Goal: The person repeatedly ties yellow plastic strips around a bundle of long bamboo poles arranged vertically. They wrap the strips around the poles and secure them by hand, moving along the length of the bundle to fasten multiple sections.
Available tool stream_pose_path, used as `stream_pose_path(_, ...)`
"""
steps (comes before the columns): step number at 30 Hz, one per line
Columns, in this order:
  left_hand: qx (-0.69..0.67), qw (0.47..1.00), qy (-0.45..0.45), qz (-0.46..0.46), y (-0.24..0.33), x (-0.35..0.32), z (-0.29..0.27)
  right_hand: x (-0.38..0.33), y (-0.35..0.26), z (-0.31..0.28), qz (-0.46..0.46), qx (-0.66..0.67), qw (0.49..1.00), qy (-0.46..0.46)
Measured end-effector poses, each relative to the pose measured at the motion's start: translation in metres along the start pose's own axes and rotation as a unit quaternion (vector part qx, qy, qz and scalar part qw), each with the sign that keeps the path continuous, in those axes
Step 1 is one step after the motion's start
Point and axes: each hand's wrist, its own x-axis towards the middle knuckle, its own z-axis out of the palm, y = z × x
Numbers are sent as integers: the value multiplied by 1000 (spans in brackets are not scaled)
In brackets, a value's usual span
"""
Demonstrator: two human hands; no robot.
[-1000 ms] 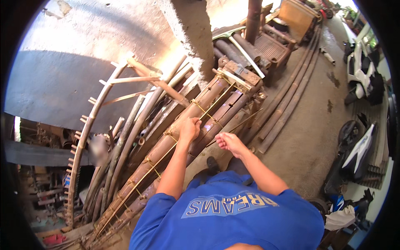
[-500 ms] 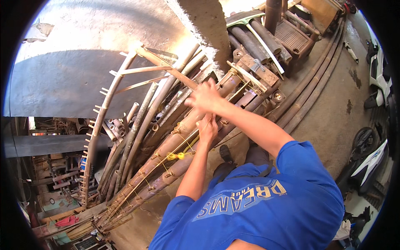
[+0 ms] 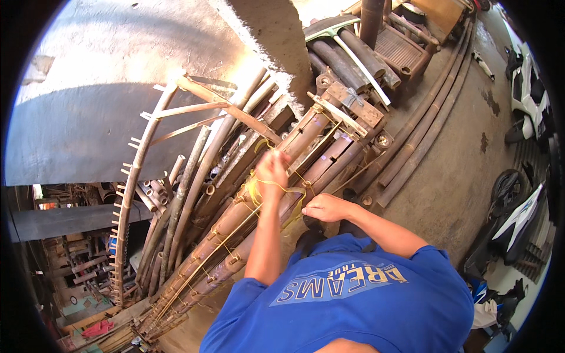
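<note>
My left hand [image 3: 271, 175] is closed above the nearer end of a thick bamboo pole [image 3: 223, 226], a bundle of yellow twine [image 3: 253, 190] hanging from it. Loops of the twine trail from this hand across to a second bamboo pole [image 3: 242, 249] lying parallel. My right hand [image 3: 328, 207] is a fist just right of the poles, with a yellow strand running to its fingertips. Thin cord ties [image 3: 234, 259] and a slim strip [image 3: 226, 237] run along the poles.
A curved bamboo frame with pegs [image 3: 134, 170] leans at the left by a grey wall [image 3: 70, 141]. Several loose bamboo poles [image 3: 188, 170] stand behind. A wooden block [image 3: 355, 103] sits at the poles' far end. Long poles [image 3: 428, 117] lie on the floor; motorcycle parts [image 3: 527, 217] are at right.
My right hand has come down and right, away from the poles. The left hand has shifted left, and the yellow twine now shows bunched at it. The whole view has moved slightly.
</note>
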Motion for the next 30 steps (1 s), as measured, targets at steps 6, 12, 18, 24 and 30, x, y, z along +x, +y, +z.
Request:
stream_pose_path(6, 262, 961, 90, -12, -97, 102, -16, -147, 53, -85, -3, 576, 694, 431)
stream_pose_path(12, 444, 889, -60, -97, -59, 121, -8, -362, 190, -71, 334, 321, 393, 794)
stream_pose_path(18, 500, 844, -152, 120, -5, 85, 66, -296, 267, -51, 535, 164, 789, 253)
stream_pose_path(24, 257, 966, -1, 7, 12, 29, 169, -107, 123, -110, 398, 246, 883, 46)
stream_pose_path(30, 224, 970, 89, 21, 7, 18, 171, -60, 135, -134, 348, 393, 835, 165)
